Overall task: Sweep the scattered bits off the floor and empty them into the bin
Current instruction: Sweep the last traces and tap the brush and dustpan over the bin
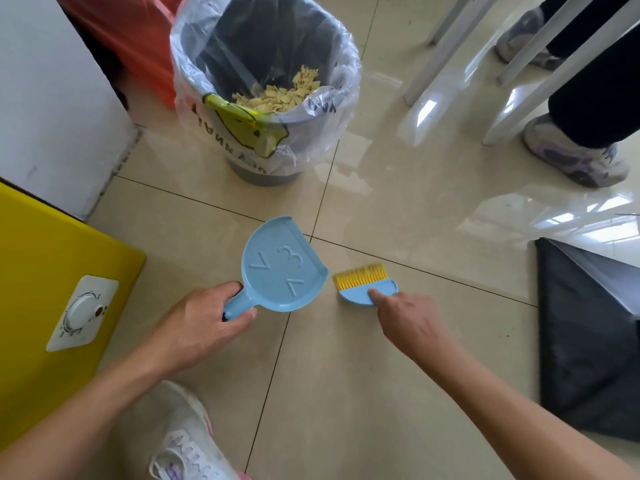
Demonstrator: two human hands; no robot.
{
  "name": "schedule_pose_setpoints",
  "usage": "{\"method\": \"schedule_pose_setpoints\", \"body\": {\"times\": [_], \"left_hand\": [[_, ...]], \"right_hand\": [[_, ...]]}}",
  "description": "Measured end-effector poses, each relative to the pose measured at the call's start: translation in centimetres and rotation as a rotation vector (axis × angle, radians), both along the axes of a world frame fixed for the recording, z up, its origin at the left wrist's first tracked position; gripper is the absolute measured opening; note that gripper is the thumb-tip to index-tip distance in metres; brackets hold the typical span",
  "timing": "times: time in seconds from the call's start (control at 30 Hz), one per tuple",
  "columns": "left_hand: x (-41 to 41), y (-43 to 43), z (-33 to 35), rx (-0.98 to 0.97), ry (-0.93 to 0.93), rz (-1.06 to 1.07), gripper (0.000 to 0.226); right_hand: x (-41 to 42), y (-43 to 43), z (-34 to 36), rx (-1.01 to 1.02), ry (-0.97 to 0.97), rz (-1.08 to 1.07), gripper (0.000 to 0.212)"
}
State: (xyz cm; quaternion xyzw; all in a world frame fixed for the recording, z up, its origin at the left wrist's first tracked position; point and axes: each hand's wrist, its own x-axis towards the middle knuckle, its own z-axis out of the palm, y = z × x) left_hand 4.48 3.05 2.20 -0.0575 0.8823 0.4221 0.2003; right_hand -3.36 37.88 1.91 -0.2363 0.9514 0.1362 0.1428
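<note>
A small blue dustpan [282, 268] lies flat on the tiled floor, and I see nothing in it. My left hand [204, 323] is closed around its handle. To its right lies a small blue brush with yellow bristles [367, 284], bristles pointing away from me; my right hand [405, 317] grips its near end. Farther off stands a grey bin [266, 161] lined with a clear plastic bag, with a heap of pale yellow bits [277, 95] inside. No loose bits show on the floor around the pan.
A yellow box [52, 271] with a white dial sits at the left beside a white wall. My white shoe [183, 438] is below. Another person's feet [571, 157] and white chair legs [450, 46] are at the upper right. A black bag [588, 341] lies at the right.
</note>
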Motion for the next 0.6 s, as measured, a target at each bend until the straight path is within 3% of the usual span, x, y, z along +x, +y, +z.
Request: {"method": "schedule_pose_setpoints", "body": {"times": [0.17, 0.27, 0.33, 0.4, 0.47, 0.53, 0.6], "left_hand": [[0.4, 0.4, -0.2, -0.053, -0.011, -0.052, 0.033], [0.7, 0.5, -0.1, -0.087, -0.029, -0.081, 0.033], [0.6, 0.5, 0.1, -0.113, -0.036, -0.091, 0.034], [0.4, 0.7, 0.4, -0.114, -0.043, -0.088, 0.034], [0.3, 0.8, 0.8, -0.086, -0.035, -0.096, 0.033], [0.1, 0.8, 1.1, -0.048, -0.02, -0.104, 0.033], [0.0, 0.8, 1.3, -0.029, -0.001, -0.114, 0.033]], "right_hand": [[3.2, 2.6, 2.4, 0.008, -0.088, -0.062, 0.033], [4.1, 3.5, 5.4, -0.185, -0.003, -0.207, 0.027], [5.4, 3.5, 6.7, -0.276, -0.072, -0.236, 0.021], [7.1, 2.9, 6.9, -0.201, -0.388, -0.274, 0.013], [8.4, 2.2, 6.4, -0.078, -0.643, -0.292, 0.019], [8.3, 1.6, 5.6, 0.084, -0.665, -0.276, 0.018], [7.1, 1.0, 4.8, 0.183, -0.548, -0.259, 0.022]]}}
